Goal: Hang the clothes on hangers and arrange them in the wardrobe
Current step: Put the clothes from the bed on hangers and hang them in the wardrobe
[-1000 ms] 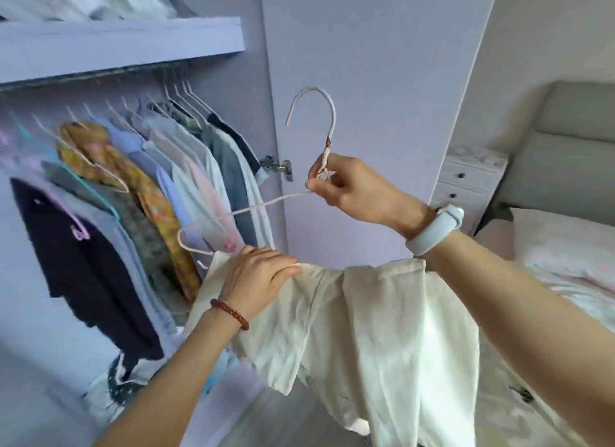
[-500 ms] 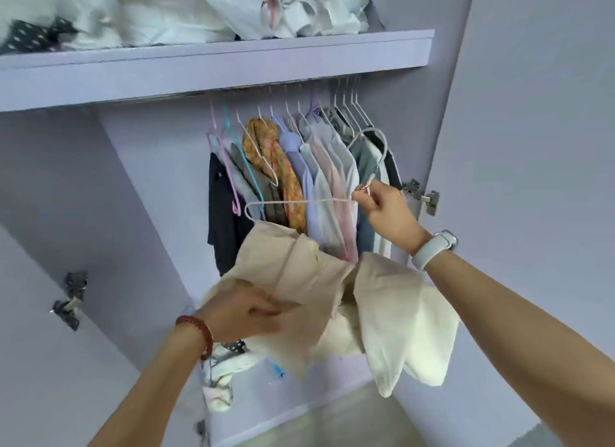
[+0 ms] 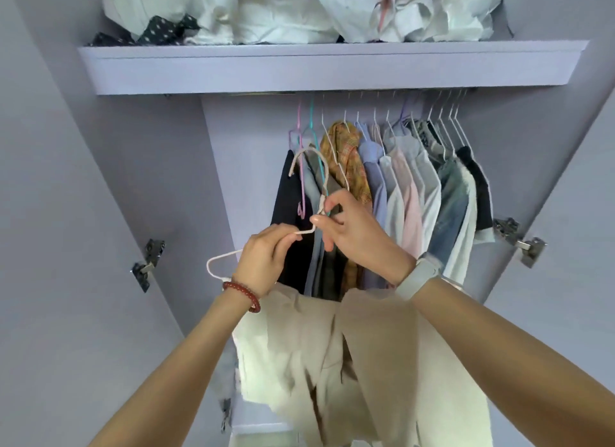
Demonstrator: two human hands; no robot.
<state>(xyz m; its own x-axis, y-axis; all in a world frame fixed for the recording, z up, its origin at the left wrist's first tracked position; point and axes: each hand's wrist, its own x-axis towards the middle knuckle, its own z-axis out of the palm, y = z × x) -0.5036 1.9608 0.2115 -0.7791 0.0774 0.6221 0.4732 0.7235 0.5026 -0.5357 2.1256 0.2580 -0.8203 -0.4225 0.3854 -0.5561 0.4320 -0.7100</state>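
A cream garment (image 3: 349, 356) hangs folded over a thin white wire hanger (image 3: 312, 170) in front of the open wardrobe. My right hand (image 3: 359, 237) pinches the hanger at the base of its hook. My left hand (image 3: 266, 257) grips the hanger's left shoulder wire, and the wire's rounded end sticks out to its left. The hook points up, below the rail (image 3: 332, 95) and in front of the dark clothes at the row's left end. Several shirts and trousers (image 3: 409, 193) hang on the rail.
A lilac shelf (image 3: 332, 67) above the rail carries a pile of white and dotted fabric (image 3: 299, 10). Open wardrobe doors with metal hinges (image 3: 148, 263) stand on both sides. The rail's left part, beside the pink hanger (image 3: 299, 167), holds no clothes.
My left hand has let go of the cream fabric and taken the hanger's shoulder wire. The hanger has moved left, toward the dark clothes. The view has turned squarely onto the wardrobe.
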